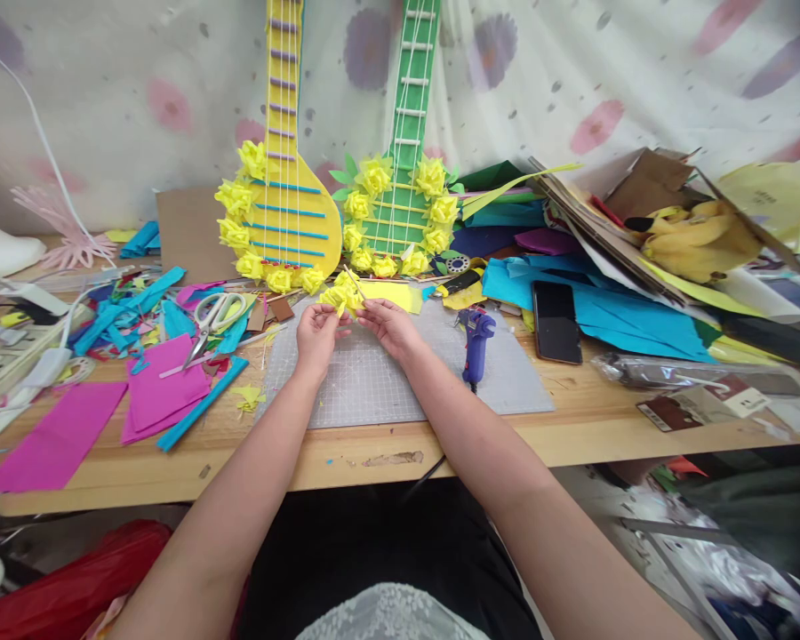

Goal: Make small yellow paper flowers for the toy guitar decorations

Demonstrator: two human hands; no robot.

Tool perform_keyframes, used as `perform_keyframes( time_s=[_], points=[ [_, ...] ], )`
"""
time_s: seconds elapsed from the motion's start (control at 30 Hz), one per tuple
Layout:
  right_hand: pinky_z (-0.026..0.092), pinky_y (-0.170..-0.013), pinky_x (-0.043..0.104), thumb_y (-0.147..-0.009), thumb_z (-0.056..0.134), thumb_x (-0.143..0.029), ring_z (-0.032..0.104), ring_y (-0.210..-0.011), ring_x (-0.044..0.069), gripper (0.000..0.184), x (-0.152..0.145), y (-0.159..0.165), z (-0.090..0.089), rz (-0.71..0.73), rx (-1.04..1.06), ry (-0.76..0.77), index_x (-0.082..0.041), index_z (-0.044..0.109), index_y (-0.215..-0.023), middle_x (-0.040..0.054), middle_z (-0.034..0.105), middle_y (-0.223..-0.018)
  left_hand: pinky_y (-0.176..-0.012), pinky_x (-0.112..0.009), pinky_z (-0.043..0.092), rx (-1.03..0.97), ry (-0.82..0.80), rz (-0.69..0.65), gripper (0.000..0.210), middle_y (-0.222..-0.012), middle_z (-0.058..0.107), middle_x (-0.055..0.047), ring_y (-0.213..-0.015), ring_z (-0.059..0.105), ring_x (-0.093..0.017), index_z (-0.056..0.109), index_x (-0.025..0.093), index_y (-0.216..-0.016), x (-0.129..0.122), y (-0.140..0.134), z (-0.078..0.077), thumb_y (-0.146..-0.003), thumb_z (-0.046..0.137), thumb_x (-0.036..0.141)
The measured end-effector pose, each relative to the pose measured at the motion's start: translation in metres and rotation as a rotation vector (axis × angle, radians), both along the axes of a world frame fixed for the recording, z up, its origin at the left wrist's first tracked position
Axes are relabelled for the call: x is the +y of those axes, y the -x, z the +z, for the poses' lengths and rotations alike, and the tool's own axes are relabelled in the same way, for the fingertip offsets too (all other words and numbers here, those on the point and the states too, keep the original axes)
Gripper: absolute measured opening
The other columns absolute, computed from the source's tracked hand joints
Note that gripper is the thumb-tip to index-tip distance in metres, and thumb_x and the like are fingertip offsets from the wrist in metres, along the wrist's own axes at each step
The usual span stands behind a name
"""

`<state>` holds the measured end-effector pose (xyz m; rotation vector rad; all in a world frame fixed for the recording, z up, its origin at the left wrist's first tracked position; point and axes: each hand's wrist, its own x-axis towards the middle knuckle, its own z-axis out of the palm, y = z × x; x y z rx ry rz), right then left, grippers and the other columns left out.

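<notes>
Left hand — fingers pinched closed on yellow paper flower. Right hand also pinched, fingertips at flower's right edge; thin stick pokes up there, can't tell which fingers grip it. Flower is over far edge of grey cutting mat, near side of yellow guitar shape and green guitar shape. Purple glue gun on mat, right; scissors left, magenta paper nearer — phone far right.
</notes>
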<state>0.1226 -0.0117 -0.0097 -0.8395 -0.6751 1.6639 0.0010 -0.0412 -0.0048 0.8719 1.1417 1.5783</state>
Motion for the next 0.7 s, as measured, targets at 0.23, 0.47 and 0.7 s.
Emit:
perform_keyframes(
  time_s=[0.23, 0.47, 0.7],
  points=[
    [0.052, -0.064, 0.022, -0.065, 0.067, -0.02, 0.062, -0.062, 0.009, 0.014, -0.0002, -0.0002, -0.0012, -0.011, -0.057, -0.034, -0.016, 0.054, -0.068, -0.0029, 0.061, -0.062, -0.054, -0.021, 0.048, -0.007, 0.001, 0.002, 0.025, -0.064, 0.06, 0.002, -0.061, 0.062, -0.012, 0.046, 0.018, -0.078, 0.0001, 0.0001, -0.0002, -0.06, 0.064, 0.019],
    [0.051, -0.054, 0.023, -0.058, 0.069, -0.034, 0.058, -0.059, 0.009, 0.025, -0.0038, 0.0063, -0.0024, -0.115, -0.304, -0.226, -0.017, 0.053, -0.067, -0.0047, 0.054, -0.061, -0.052, -0.02, 0.046, 0.107, -0.016, 0.028, 0.024, -0.066, 0.06, 0.002, -0.058, 0.061, -0.012, 0.045, 0.02, -0.082, 0.0028, 0.0006, -0.006, -0.063, 0.059, 0.013],
    [0.051, -0.056, 0.023, -0.058, 0.067, -0.039, 0.057, -0.061, 0.009, 0.028, -0.0043, 0.005, 0.0007, -0.135, -0.316, -0.248, -0.017, 0.052, -0.068, -0.0039, 0.054, -0.063, -0.055, -0.018, 0.043, 0.197, -0.093, 0.097, 0.024, -0.063, 0.057, 0.004, -0.056, 0.058, -0.01, 0.048, 0.021, -0.081, 0.0016, 0.0027, -0.0086, -0.064, 0.064, 0.014]
  ],
)
